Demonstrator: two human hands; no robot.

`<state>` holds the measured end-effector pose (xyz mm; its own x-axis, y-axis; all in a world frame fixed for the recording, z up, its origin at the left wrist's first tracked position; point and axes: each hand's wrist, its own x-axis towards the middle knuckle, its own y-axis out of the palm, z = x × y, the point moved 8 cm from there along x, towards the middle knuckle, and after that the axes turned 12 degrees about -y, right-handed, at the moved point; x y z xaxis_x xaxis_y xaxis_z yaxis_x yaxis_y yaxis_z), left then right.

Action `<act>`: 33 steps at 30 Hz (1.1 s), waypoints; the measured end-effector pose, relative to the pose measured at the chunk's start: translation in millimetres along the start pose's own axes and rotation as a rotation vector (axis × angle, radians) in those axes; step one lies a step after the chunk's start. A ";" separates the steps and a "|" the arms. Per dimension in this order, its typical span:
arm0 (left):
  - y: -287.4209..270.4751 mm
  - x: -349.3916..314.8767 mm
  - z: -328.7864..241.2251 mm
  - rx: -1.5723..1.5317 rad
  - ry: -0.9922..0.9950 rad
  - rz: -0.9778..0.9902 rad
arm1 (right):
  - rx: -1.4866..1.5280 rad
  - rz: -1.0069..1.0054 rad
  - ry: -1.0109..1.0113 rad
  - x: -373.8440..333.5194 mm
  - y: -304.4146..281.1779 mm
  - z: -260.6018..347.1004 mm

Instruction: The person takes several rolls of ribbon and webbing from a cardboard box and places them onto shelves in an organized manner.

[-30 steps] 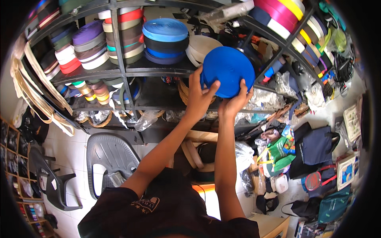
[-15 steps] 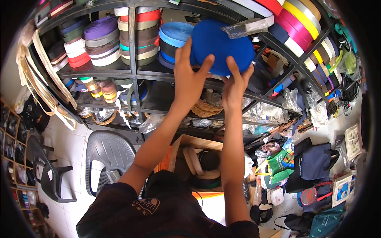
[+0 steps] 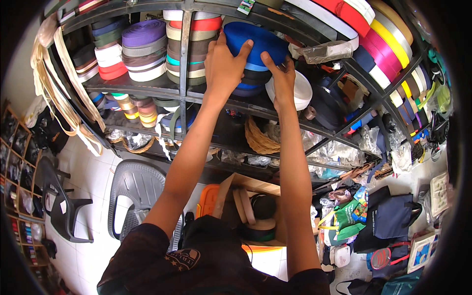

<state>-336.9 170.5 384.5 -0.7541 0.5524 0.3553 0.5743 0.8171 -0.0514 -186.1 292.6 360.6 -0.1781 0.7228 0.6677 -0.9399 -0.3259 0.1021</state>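
Observation:
A large roll of blue webbing (image 3: 258, 44) lies nearly flat on top of a stack on the upper shelf, between my two hands. My left hand (image 3: 223, 66) grips its left side, with the thumb on the near edge. On the right side my right hand (image 3: 281, 81) grips it, thumb forward and fingers around the edge. Under it show a light blue roll (image 3: 256, 67) and a black roll (image 3: 254, 77). Beside my right hand, partly hidden by it, is a white roll (image 3: 302, 91).
To the left stand stacks topped by a purple roll (image 3: 143, 33) and a red one (image 3: 206, 23). A plastic packet (image 3: 324, 51) juts out at the right. Below are a wicker basket (image 3: 260, 137), a cardboard box (image 3: 231, 184) of rolls and a grey chair (image 3: 135, 187).
Both hands have brought the blue roll down from a tilted position onto the light blue roll's stack. The white roll has come into sight, and the view has shifted slightly.

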 end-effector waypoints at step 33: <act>-184.1 -398.1 512.5 0.768 -0.940 0.954 | -0.481 -0.280 1.304 -666.6 -338.0 -176.9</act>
<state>-305.7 -115.2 -225.9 -0.3056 0.5618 -0.7688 0.8687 -0.1660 -0.4667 198.7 28.7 -249.5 0.1395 0.8498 -0.5083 -0.9473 -0.0350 -0.3185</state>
